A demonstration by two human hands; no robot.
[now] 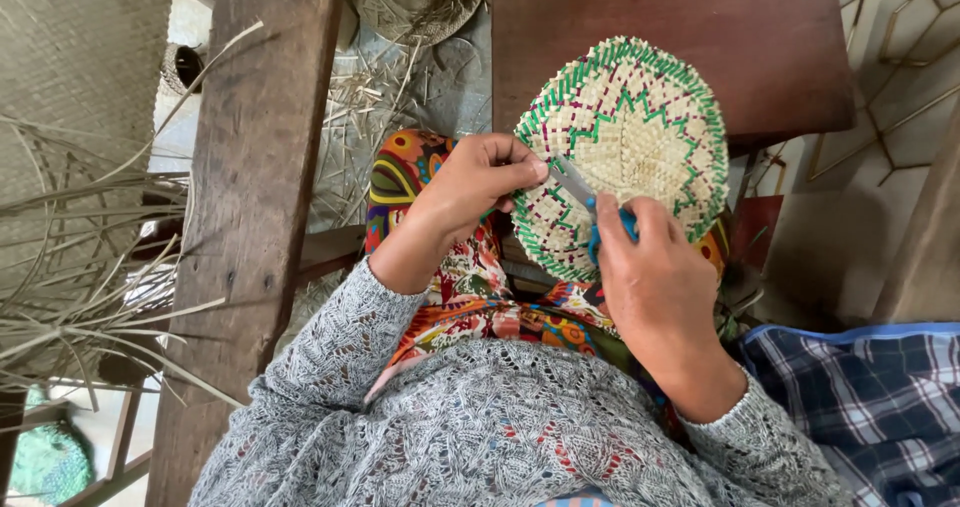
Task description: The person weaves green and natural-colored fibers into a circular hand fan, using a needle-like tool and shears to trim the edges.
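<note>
Woven disc (pixel 640 137) is round, straw-coloured w/ green zigzag + green edging, held over the person's lap, just in front of the dark wooden bench (pixel 690 37). Left hand (pixel 478 189) has fingers clamped on the disc's left rim. Right hand (pixel 655 277) has fingers closed round blue-handled scissors (pixel 592 202), blades lying on the disc's lower-left face, tips pointing toward the left thumb. Can't tell if the blades are apart.

Progress, judging by looks: weave + border seem complete all round, so prob. only trimming stray ends is left; no loose ends I can make out.

Room around the disc: bench edge close behind it, wooden beam (pixel 250 217) well to its left, loose straw strips (pixel 90 267) past that. Plaid cloth (pixel 860 397) to the disc's lower right. Space tight, mostly lap only.
</note>
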